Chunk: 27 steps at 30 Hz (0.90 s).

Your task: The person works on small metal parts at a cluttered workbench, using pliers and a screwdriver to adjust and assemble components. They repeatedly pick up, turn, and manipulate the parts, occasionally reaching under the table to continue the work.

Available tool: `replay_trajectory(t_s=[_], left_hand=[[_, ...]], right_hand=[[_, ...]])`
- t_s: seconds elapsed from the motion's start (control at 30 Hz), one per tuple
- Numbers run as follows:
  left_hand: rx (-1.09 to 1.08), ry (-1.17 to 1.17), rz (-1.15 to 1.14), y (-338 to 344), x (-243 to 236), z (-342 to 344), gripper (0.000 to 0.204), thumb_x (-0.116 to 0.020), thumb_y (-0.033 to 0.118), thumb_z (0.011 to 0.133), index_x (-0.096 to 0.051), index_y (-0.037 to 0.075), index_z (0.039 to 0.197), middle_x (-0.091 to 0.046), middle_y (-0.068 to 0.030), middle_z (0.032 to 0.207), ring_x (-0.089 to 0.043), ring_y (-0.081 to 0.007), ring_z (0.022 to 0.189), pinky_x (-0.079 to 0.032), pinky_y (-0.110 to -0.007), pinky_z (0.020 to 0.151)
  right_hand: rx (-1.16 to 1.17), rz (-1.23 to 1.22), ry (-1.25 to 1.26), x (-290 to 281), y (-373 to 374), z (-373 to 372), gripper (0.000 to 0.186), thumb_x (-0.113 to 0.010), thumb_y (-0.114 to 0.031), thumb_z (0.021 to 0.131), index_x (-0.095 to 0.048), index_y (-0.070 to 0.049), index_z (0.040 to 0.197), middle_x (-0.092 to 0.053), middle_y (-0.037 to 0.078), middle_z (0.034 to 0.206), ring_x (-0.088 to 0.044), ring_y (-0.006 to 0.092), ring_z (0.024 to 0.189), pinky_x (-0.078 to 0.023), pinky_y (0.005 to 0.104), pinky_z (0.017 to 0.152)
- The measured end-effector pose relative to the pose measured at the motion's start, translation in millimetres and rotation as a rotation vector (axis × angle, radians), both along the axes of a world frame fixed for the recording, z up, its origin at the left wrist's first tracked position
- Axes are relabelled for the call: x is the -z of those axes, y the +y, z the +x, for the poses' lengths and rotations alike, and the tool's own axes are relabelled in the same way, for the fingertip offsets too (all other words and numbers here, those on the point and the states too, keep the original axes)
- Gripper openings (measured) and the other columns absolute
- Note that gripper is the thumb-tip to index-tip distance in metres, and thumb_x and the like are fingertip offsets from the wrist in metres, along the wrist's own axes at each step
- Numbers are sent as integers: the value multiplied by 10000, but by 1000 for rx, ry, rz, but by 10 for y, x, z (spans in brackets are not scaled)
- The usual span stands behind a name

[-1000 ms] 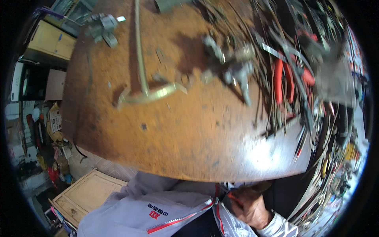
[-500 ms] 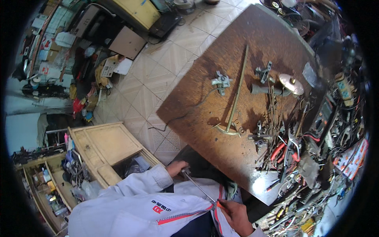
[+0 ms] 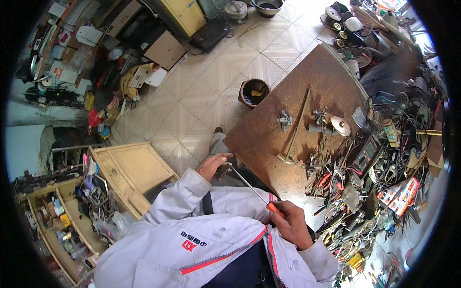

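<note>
Low in front of my jacket, my right hand (image 3: 294,226) is closed round the orange handle of a screwdriver (image 3: 250,186). Its long metal shaft slants up and left to a small dark metal part (image 3: 224,170), which my left hand (image 3: 211,166) grips between thumb and fingers. The tip reaches that part, but whether it sits in a screw is too small to tell. Beyond my hands, on the brown wooden table (image 3: 259,132), lie a long brass-coloured rod (image 3: 299,125) with a curved end, a small metal fitting (image 3: 285,120) and a round copper-coloured disc (image 3: 340,126).
Red-handled pliers (image 3: 325,180) lie among heaped tools and wires along the table's right side. A pale wooden cabinet (image 3: 134,168) stands at left, beside an open drawer of clutter (image 3: 60,192). A bucket (image 3: 254,92) is on the tiled floor beyond the table corner.
Both hands have come up, with the screwdriver and the metal part still between them. More of the orange handle shows. The view has shifted, bringing the bucket into sight and the table lower.
</note>
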<state>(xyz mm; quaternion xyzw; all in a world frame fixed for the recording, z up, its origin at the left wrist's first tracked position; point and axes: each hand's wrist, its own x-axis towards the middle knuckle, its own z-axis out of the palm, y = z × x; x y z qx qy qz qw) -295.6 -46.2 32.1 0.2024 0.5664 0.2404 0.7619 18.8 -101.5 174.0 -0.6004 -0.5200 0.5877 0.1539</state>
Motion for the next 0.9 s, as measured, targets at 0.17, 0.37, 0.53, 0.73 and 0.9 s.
replay_trajectory(t_s=[0.17, 0.37, 0.53, 0.73, 0.9], left_hand=[[127, -57, -23, 474, 112, -344, 431, -499, 260, 962, -548, 97, 1357, -641, 19, 889, -531, -69, 632, -426, -236, 499], [496, 38, 24, 774, 482, -626, 364, -577, 248, 909, -587, 10, 1185, -600, -18, 828, -531, -95, 659, -433, -263, 560], [716, 2, -4, 1026, 506, -575, 396, -641, 259, 847, -592, -18, 1127, -627, -72, 851, -574, -157, 744, -471, -315, 658], [1014, 156, 290, 1017, 602, -503, 359, -739, 227, 814, -606, -12, 1046, -629, -40, 849, -563, -142, 808, -474, -303, 719], [803, 131, 141, 824, 767, -598, 534, -810, 269, 753, -587, -80, 1091, -685, -144, 933, -646, -214, 823, -514, -345, 768]], right_hand=[[109, -19, -86, -3, 161, -592, 286, -659, -196, 904, -691, 29, 1078, -652, 215, 770, -646, 278, 682, -486, 369, 629], [235, -54, -279, -372, 420, -1329, 301, -665, -130, 880, -657, 37, 1131, -669, 227, 767, -680, 274, 638, -513, 349, 600], [310, -89, -354, -511, 480, -1568, 298, -662, -121, 838, -663, 33, 1094, -671, 240, 795, -683, 373, 694, -529, 395, 631], [396, -126, -299, -375, 465, -1623, 307, -654, -119, 835, -662, 42, 1096, -673, 269, 913, -677, 416, 838, -545, 426, 732], [277, -77, -341, -247, 513, -1580, 316, -632, -134, 848, -654, 16, 1125, -668, 263, 891, -662, 426, 805, -537, 456, 727]])
